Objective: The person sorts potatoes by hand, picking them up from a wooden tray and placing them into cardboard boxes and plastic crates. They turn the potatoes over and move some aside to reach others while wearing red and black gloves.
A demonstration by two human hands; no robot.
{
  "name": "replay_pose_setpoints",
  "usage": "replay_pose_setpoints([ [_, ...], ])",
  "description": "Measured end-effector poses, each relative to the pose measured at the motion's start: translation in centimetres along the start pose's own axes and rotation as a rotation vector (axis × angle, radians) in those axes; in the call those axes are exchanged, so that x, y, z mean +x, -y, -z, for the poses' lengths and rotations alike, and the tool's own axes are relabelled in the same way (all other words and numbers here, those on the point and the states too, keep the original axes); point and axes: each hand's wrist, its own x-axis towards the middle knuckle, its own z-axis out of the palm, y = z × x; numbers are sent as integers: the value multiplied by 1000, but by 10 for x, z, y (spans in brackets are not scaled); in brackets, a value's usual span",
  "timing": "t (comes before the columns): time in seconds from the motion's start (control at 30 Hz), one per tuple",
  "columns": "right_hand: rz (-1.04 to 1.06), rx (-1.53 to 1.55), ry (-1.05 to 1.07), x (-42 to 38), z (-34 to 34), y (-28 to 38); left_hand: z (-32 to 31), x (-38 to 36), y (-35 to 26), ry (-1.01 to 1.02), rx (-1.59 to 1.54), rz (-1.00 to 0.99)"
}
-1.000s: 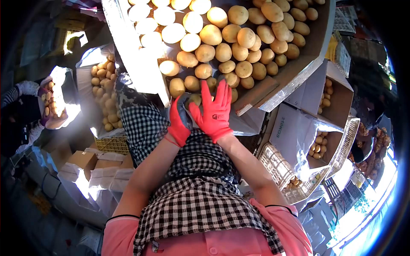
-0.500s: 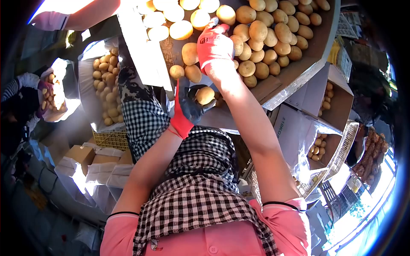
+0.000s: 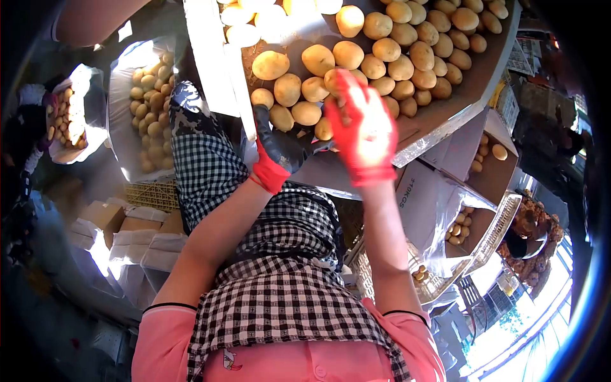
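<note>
Loose potatoes (image 3: 287, 90) cover the brown tabletop in front of me, several bunched at its near edge. My left hand (image 3: 277, 156), in a red glove with a dark palm, is at that edge just below them. Its thumb points up and its fingers stretch right, with nothing visible in the palm. My right hand (image 3: 364, 124), in a bright red glove, is blurred over the near edge. Its fingers look extended toward the potatoes, and I see nothing gripped. A potato (image 3: 324, 129) at the edge sits between the two hands.
At right, a cardboard carton (image 3: 439, 149) contains potatoes, one apart from the others; below it is a plastic-lined carton in a pale crate (image 3: 503, 223). Potato-filled lined containers (image 3: 116, 121) stand at left, above wrapped boxes (image 3: 132, 251). Another person's arm (image 3: 95, 22) reaches in at upper left.
My right hand has drawn back from among the potatoes toward the near right. More potatoes now lie at the near edge above my left hand, which stays nearly in place.
</note>
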Motion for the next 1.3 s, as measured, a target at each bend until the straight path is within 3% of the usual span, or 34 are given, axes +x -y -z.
replay_pose_setpoints([
  [0.03, 133, 36, 136, 5, -48, 19, 8, 11, 4, -3, -53, -126],
  [0.07, 138, -317, 250, 17, -82, 33, 14, 4, -1, 276, -419, 90],
  [0.17, -14, -285, 186, 33, -110, 33, 28, 18, 5, 151, -292, -59],
  [0.23, 65, -162, 294, 36, -87, 27, 20, 10, 6, 76, -225, -22],
  [0.3, 71, 115, 107, 14, -35, 18, 6, 11, -2, 26, -162, 0],
  [0.33, 22, -11, -46, -2, 6, 4, 2, 9, -4, -6, -142, -4],
  [0.4, -204, -174, -477, -29, 67, -59, 3, 2, -5, -24, -73, 27],
  [0.47, -824, -531, -287, -44, 100, -114, -5, 1, -7, -16, 24, 11],
  [0.53, -167, -509, -346, -11, 54, -61, -9, 2, -8, -81, -10, 15],
  [0.57, -15, -332, -286, 8, 14, -32, -10, 3, -10, -148, -45, 13],
  [0.63, 112, -362, 36, 38, -39, 12, -7, 4, -10, -152, -44, 2],
  [0.67, 135, -358, -10, 53, -71, 6, -4, 5, -9, -152, -55, -9],
  [0.7, 75, -569, 169, 72, -79, 10, 2, 6, -10, -116, -74, 34],
  [0.73, 46, -553, 195, 84, -82, 9, 2, 8, -10, -114, -74, 32],
  [0.8, 85, -266, 38, 78, -66, 0, 5, 7, -8, -121, -110, 61],
  [0.83, 168, -174, -186, 62, -43, -3, 4, 8, -10, -113, -118, 60],
  [0.9, 123, -212, -380, 35, 45, -20, 6, 7, -10, -83, -48, 28],
  [0.93, 4, -364, -524, 15, 78, -55, 6, 3, -6, -91, -70, 23],
  [0.97, -464, -309, -493, -11, 98, -105, 3, 2, -6, -115, -103, 41],
  [1.0, -524, 382, -611, -23, 97, -151, 0, 4, -7, -131, -126, 56],
  [1.07, -193, -822, -405, 2, 77, -50, -2, 4, -7, -160, -24, 57],
  [1.1, 3, -271, -212, 19, 46, -17, -2, 4, -7, -140, 1, 18],
  [1.13, 140, -73, -158, 26, -2, 21, -1, 7, -5, -120, 27, -18],
  [1.17, 32, -26, 64, 35, -47, 45, 33, 33, 2, 393, -793, 60],
  [1.2, -69, 20, 285, 44, -82, 57, 27, 35, 2, 399, -783, 73],
  [1.27, -95, 38, 268, 56, -112, 56, 4, 28, 0, 1, 98, -216],
  [1.3, -73, 111, 149, 51, -101, 50, -2, 23, 0, -199, 535, -357],
])
